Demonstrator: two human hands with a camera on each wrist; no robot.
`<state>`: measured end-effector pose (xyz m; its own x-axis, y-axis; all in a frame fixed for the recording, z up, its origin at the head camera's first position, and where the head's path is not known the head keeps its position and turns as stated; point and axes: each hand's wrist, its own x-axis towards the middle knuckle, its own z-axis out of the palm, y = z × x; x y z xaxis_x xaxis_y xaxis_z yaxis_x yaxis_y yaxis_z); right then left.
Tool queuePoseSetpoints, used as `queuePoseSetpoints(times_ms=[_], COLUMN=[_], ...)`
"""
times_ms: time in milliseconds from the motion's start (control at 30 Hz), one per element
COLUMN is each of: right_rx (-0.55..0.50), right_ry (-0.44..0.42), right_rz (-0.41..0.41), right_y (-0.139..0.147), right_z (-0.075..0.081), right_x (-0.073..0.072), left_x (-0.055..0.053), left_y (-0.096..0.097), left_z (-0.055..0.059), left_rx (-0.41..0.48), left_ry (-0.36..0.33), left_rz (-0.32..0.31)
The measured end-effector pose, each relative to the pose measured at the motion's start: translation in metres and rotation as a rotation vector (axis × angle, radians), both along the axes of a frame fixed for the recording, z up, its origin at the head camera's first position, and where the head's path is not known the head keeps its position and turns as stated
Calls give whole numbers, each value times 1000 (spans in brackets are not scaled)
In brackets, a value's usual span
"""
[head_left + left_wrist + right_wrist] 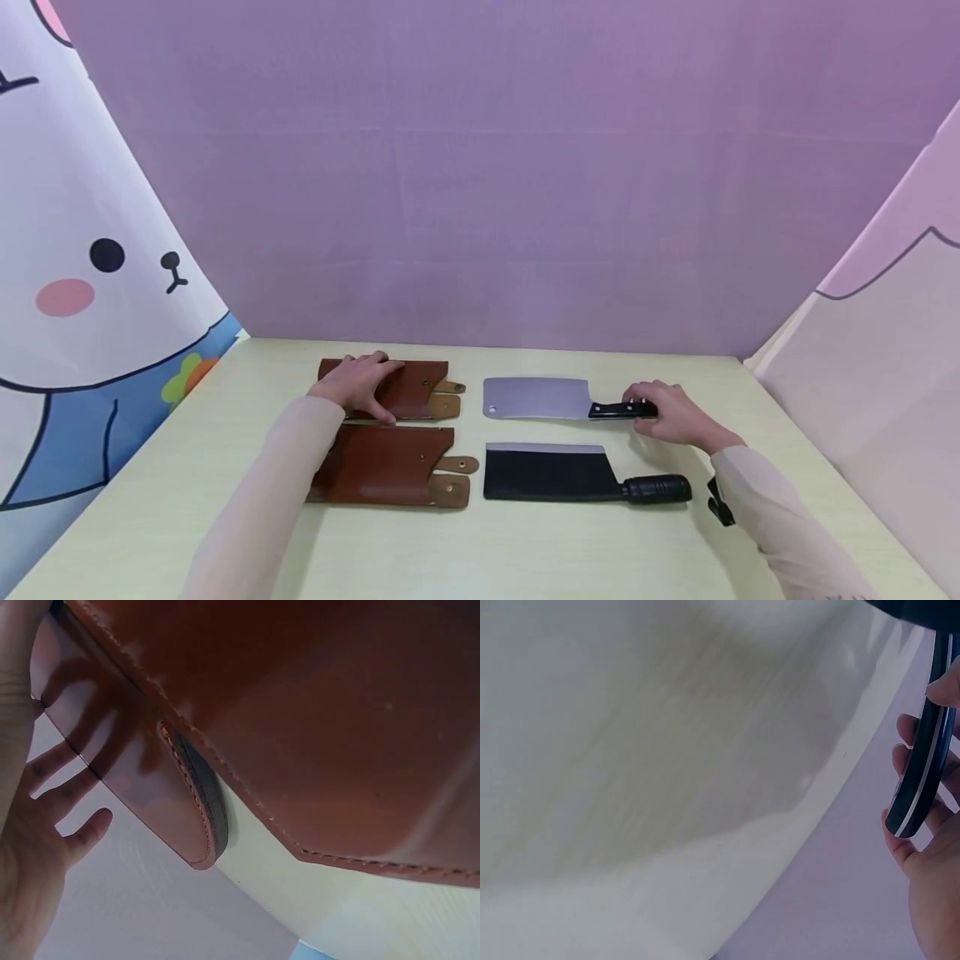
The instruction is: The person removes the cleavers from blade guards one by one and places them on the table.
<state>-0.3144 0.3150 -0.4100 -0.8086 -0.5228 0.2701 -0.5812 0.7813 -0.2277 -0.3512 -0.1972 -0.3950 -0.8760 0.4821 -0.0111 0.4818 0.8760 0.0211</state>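
Observation:
My left hand [358,385] spreads over the rear brown leather knife sheath [408,392], thumb near its front edge and fingers towards its back edge. In the left wrist view the spread fingers [71,799] lie at the leather's edge and reflect in it. With my right hand [671,412] I grip the black riveted handle of a silver cleaver [536,397], its blade pointing left. The right wrist view shows thumb and fingers on either side of that handle [922,765].
In front of these lie a second brown sheath [382,467] with strap tabs and a black-bladed cleaver [551,475] with a round black handle. A small black object [720,502] shows by my right forearm. A purple backdrop [480,183] rises behind the pale table [525,550].

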Motion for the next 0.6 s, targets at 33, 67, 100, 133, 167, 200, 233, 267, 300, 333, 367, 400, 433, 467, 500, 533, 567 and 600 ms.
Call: queuePoseSetpoints(times_ms=[33,67,100,133,167,200,233,267,300,333,367,400,433,467,500,533,567,600], right_rx=[2,5,9,14,19,24,30,37,39,41,42,43,43,42,39,40,42,44], right_ry=[-7,-13,-15,-16,-16,-18,-17,-17,-18,-20,-20,-19,-18,-18,-20,-21,-20,-21], right_rz=[-5,-9,-10,-12,-13,-14,-16,-19,-20,-22,-23,-21,-20,-20,-18,-17,-18,-17], right_y=[0,0,0,-1,-1,-1,-1,0,0,-1,0,0,0,0,0,0,0,0], right_z=[0,1,1,1,2,2,2,1,1,1,0,0,0,-1,-1,-2,-2,-3], right_x=[0,-1,-1,-2,-2,-3,-3,-4,-4,-4,-5,-5,-5,-6,-6,-6,-7,-8], left_x=[0,-1,-1,-1,-2,-2,-1,-1,-1,-1,-1,0,0,-1,-1,-1,-1,-1], left_y=[0,0,0,0,0,0,0,1,1,1,1,1,1,1,1,1,1,1], left_z=[0,0,0,0,0,0,1,1,1,2,2,2,2,2,1,1,1,1], left_rx=[2,3,7,11,13,16,19,22,24,25,25,26,27,28,27,28,28,28], left_ry=[-5,-8,-13,-18,-22,-28,-33,-38,-44,-49,-54,-60,-65,-69,-71,-74,-78,-80], left_rz=[0,-1,-1,-1,0,0,0,1,2,2,3,5,7,8,9,10,12,13])
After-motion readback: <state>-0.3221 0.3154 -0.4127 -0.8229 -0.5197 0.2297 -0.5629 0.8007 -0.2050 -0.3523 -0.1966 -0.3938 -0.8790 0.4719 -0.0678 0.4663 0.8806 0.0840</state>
